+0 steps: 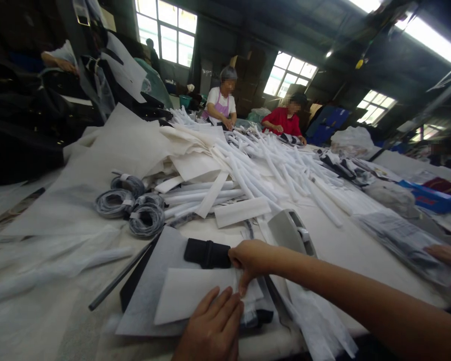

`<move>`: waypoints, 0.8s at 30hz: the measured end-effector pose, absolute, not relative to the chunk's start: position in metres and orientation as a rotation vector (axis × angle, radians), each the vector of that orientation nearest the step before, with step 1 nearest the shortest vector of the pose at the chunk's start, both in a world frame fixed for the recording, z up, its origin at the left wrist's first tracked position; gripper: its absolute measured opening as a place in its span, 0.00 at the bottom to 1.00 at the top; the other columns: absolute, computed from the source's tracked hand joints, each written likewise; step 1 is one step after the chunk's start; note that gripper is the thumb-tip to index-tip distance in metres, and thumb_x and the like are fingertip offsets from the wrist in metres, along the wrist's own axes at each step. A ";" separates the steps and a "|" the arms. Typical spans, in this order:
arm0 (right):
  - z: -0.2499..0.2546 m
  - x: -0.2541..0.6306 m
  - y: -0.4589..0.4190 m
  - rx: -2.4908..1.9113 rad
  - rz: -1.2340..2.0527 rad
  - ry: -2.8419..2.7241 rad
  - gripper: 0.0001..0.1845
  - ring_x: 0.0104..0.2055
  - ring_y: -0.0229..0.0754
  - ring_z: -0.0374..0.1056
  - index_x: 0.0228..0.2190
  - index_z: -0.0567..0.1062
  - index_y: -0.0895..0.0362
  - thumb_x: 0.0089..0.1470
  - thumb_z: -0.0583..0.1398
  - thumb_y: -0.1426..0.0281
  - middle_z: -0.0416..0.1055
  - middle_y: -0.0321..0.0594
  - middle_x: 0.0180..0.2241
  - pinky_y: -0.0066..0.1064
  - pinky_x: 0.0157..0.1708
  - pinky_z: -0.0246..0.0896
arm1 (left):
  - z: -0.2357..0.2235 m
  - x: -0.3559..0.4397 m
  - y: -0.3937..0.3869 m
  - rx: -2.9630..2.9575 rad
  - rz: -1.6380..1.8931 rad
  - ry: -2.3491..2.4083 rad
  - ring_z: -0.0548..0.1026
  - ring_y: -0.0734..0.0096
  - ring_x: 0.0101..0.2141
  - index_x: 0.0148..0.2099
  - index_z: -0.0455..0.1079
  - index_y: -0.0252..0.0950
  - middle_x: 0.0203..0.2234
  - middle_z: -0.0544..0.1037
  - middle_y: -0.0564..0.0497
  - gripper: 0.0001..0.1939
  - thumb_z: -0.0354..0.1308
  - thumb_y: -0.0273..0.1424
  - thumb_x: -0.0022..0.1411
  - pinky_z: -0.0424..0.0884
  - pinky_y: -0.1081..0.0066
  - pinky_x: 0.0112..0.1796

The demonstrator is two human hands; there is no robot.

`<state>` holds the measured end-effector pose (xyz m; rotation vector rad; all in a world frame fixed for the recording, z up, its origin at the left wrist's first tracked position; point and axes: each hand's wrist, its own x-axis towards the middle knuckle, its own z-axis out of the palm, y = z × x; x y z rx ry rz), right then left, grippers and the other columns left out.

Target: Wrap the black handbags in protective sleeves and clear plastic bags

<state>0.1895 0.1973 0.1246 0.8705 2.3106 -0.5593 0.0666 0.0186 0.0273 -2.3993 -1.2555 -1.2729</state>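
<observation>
My left hand (212, 326) lies with fingers stretched over the near edge of a small white foam sheet (191, 293). My right hand (253, 258) reaches in from the right, its fingers curled at the right end of a black padded strap piece (206, 253). Its thumb points down onto the sheet's right end; what the fingers grip is hidden. Beneath these lies a larger pale sheet (146, 296) on a dark flat item. A clear-wrapped piece with a black end (265, 316) shows just right of my left hand.
Coiled grey cords (147, 219) and a grey rod (116, 281) lie to the left. A grey tape dispenser (289, 230) stands beyond my right forearm. White foam tubes (255, 170) pile up behind. Two co-workers (220, 103) (287, 120) work across the table; another person's hand (447, 256) is at right.
</observation>
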 end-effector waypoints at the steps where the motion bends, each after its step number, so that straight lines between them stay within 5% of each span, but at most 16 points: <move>1: 0.124 0.189 0.201 0.864 -0.588 2.293 0.32 0.31 0.48 0.72 0.30 0.73 0.52 0.27 0.74 0.47 0.72 0.34 0.25 0.29 0.28 0.55 | 0.026 0.067 0.019 -2.392 -1.291 -1.256 0.79 0.60 0.48 0.50 0.75 0.31 0.46 0.82 0.47 0.18 0.50 0.23 0.61 0.73 0.62 0.53; 5: 0.129 0.195 0.206 0.836 -0.752 2.242 0.24 0.22 0.39 0.70 0.31 0.73 0.52 0.41 0.70 0.49 0.69 0.27 0.19 0.26 0.24 0.56 | 0.023 0.068 0.021 -2.365 -1.348 -1.247 0.80 0.62 0.47 0.49 0.76 0.31 0.44 0.83 0.46 0.17 0.52 0.24 0.61 0.72 0.64 0.54; 9: 0.139 0.211 0.195 0.859 -0.803 2.342 0.15 0.26 0.35 0.71 0.37 0.73 0.53 0.56 0.63 0.55 0.72 0.29 0.25 0.23 0.27 0.58 | 0.026 0.067 0.023 -2.372 -1.362 -1.228 0.80 0.62 0.46 0.49 0.76 0.32 0.45 0.83 0.48 0.16 0.52 0.24 0.61 0.72 0.64 0.55; 13: 0.140 0.219 0.183 0.917 -0.687 2.459 0.32 0.38 0.46 0.73 0.45 0.71 0.52 0.42 0.71 0.51 0.75 0.36 0.37 0.28 0.32 0.59 | 0.029 0.062 0.021 -2.424 -1.277 -1.201 0.79 0.61 0.49 0.52 0.75 0.32 0.48 0.82 0.48 0.19 0.52 0.23 0.60 0.71 0.63 0.55; 16: 0.130 0.212 0.184 0.933 -0.607 2.455 0.41 0.39 0.55 0.72 0.44 0.72 0.52 0.28 0.75 0.49 0.75 0.39 0.37 0.33 0.32 0.58 | 0.029 0.059 0.019 -2.477 -1.165 -1.180 0.78 0.60 0.50 0.54 0.74 0.31 0.50 0.81 0.48 0.22 0.51 0.22 0.59 0.72 0.62 0.55; 20: 0.123 0.200 0.198 0.918 -0.636 2.382 0.37 0.32 0.50 0.72 0.37 0.74 0.52 0.25 0.75 0.49 0.73 0.34 0.28 0.30 0.28 0.57 | 0.024 0.060 0.021 -2.450 -1.204 -1.189 0.79 0.61 0.49 0.52 0.75 0.31 0.48 0.82 0.47 0.19 0.51 0.22 0.60 0.71 0.64 0.55; 24: 0.135 0.205 0.200 0.951 -0.693 2.436 0.21 0.24 0.38 0.70 0.34 0.76 0.52 0.40 0.73 0.56 0.74 0.28 0.25 0.25 0.26 0.57 | 0.024 0.062 0.023 -2.418 -1.262 -1.192 0.80 0.62 0.47 0.51 0.75 0.33 0.47 0.82 0.48 0.18 0.51 0.24 0.61 0.73 0.64 0.53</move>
